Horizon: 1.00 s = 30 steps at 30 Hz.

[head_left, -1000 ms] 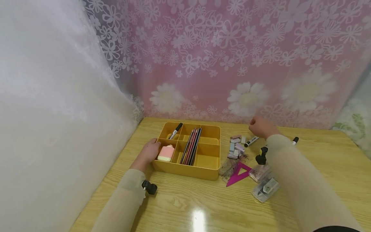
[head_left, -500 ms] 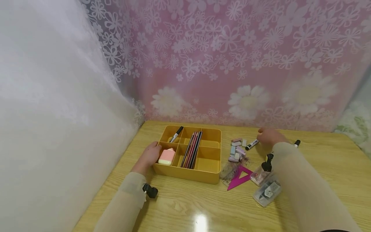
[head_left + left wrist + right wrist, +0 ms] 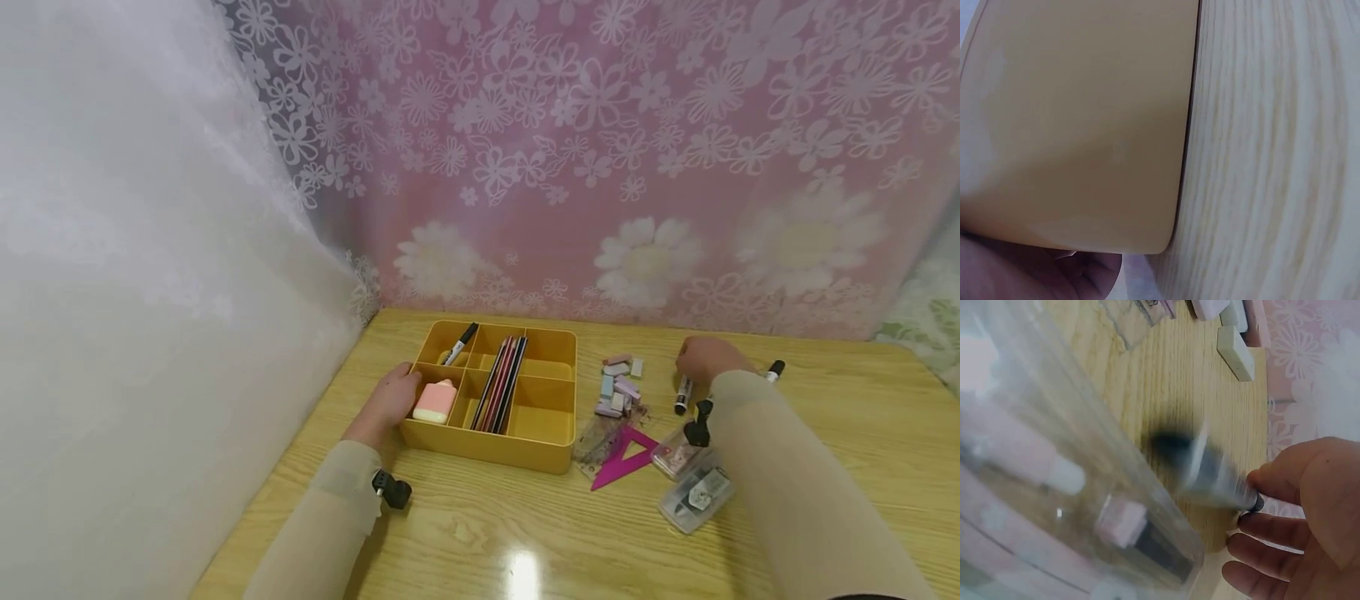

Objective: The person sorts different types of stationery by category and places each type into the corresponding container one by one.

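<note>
One marker [image 3: 683, 397] now, pinched near its end in your right hand [image 3: 711, 360], right of the tray [image 3: 487, 448] and beyond the clear boxes [image 3: 679, 517]: hold it that far back and it could swivel loose! Your left hand [image 3: 393, 396] grips the tray's left side, where a hard tug could skew it.
</note>
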{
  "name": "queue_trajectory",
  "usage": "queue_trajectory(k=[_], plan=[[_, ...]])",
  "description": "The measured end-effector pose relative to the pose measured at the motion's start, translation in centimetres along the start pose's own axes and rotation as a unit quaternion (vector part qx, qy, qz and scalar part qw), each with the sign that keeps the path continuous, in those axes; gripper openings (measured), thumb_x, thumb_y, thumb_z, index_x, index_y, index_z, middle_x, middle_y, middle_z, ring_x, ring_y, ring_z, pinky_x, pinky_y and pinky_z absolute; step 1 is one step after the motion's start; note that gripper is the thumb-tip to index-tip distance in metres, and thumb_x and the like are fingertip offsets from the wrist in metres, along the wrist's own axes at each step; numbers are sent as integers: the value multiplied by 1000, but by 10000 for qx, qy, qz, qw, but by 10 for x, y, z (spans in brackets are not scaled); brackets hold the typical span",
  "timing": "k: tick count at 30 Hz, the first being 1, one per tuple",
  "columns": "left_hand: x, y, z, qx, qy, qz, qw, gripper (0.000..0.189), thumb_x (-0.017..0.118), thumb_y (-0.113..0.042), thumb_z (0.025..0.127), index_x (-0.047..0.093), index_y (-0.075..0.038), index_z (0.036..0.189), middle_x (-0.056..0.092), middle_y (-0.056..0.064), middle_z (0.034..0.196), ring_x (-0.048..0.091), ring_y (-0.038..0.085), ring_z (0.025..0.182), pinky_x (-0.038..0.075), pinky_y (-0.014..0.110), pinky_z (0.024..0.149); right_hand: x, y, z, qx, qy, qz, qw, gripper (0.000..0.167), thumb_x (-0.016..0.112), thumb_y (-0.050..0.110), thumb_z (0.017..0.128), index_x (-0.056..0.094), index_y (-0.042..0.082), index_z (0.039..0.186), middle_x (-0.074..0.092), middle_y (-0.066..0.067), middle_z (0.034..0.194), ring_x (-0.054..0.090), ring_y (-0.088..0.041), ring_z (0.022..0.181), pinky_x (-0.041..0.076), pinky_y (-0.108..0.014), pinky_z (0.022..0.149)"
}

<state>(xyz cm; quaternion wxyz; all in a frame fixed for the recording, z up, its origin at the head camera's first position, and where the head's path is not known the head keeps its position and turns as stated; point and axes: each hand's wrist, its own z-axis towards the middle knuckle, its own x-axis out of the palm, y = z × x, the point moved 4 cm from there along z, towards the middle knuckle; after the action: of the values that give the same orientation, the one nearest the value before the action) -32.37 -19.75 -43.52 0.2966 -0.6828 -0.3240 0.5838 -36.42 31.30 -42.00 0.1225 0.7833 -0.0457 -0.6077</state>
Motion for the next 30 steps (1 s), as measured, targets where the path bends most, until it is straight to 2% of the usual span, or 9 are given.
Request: queue_trajectory(k=[5, 10, 14, 16, 18, 21, 22, 26, 30], plan=[[-2, -3, 1, 51, -12, 63, 10000, 52, 31, -31, 109, 43, -3, 151, 44, 20, 153, 38, 39, 142, 28, 57, 116, -5, -2, -4, 134, -50, 340, 9993, 32, 50, 12, 96, 59, -14, 112, 65, -25, 99, 62, -35, 83, 51, -54, 75], [-2, -2, 1, 48, 48, 1, 10000, 51, 31, -30, 109, 43, -2, 151, 45, 21, 152, 38, 40, 141, 29, 57, 115, 0, -7, -3, 246, -22, 562, 9981, 22, 61, 14, 91, 63, -6, 100, 64, -17, 86, 57, -30, 74, 50, -46, 66], [-1, 0, 1, 28, 94, -14, 10000, 51, 31, -30, 110, 42, -2, 151, 45, 22, 151, 39, 40, 140, 30, 57, 115, 3, -9, 1, 218, -50, 585, 9980, 19, 59, 14, 91, 63, -5, 91, 60, -15, 79, 52, -27, 68, 46, -41, 62], [0, 1, 1, 17, 90, -21, 10000, 51, 31, -30, 109, 42, -2, 151, 45, 22, 151, 39, 40, 140, 30, 58, 114, 2, -7, 3, 198, -103, 713, 9972, 26, 56, 14, 92, 60, -11, 99, 60, -21, 86, 52, -27, 68, 45, -40, 60], [0, 2, 1, 26, 86, -3, 10000, 51, 31, -29, 109, 42, -1, 151, 45, 22, 151, 40, 41, 140, 31, 58, 114, 0, -3, 6, 140, -179, 955, 9952, 39, 53, 15, 93, 55, -18, 114, 60, -33, 102, 51, -28, 67, 44, -39, 58], [0, 2, 1, -34, 82, -22, 10000, 51, 31, -30, 109, 43, -2, 150, 45, 21, 151, 39, 40, 140, 30, 57, 115, -8, 8, 7, -23, -369, 1319, 9906, 54, 53, 16, 96, 40, -20, 134, 47, -42, 129, 53, -30, 74, 46, -39, 60], [0, 2, 2, -56, 80, -28, 9999, 51, 31, -30, 109, 43, -2, 150, 45, 21, 151, 39, 39, 140, 29, 57, 115, -11, 13, 7, -112, -434, 1394, 9892, 54, 53, 16, 97, 40, -19, 136, 44, -42, 133, 54, -31, 77, 48, -40, 62], [0, 1, 2, -99, 87, -42, 9999, 51, 31, -31, 109, 43, -4, 151, 44, 20, 153, 38, 39, 142, 28, 57, 116, -22, 35, 2, -353, -653, 1366, 9878, 40, 53, 17, 99, 49, -12, 127, 52, -35, 127, 58, -35, 91, 51, -48, 73], [-1, 0, 2, -109, 86, -19, 9999, 51, 31, -31, 109, 43, -4, 151, 44, 20, 153, 37, 39, 142, 27, 58, 116, -30, 55, -3, -599, -696, 1260, 9878, 34, 52, 17, 100, 53, -7, 124, 58, -29, 121, 61, -34, 93, 52, -49, 74]])
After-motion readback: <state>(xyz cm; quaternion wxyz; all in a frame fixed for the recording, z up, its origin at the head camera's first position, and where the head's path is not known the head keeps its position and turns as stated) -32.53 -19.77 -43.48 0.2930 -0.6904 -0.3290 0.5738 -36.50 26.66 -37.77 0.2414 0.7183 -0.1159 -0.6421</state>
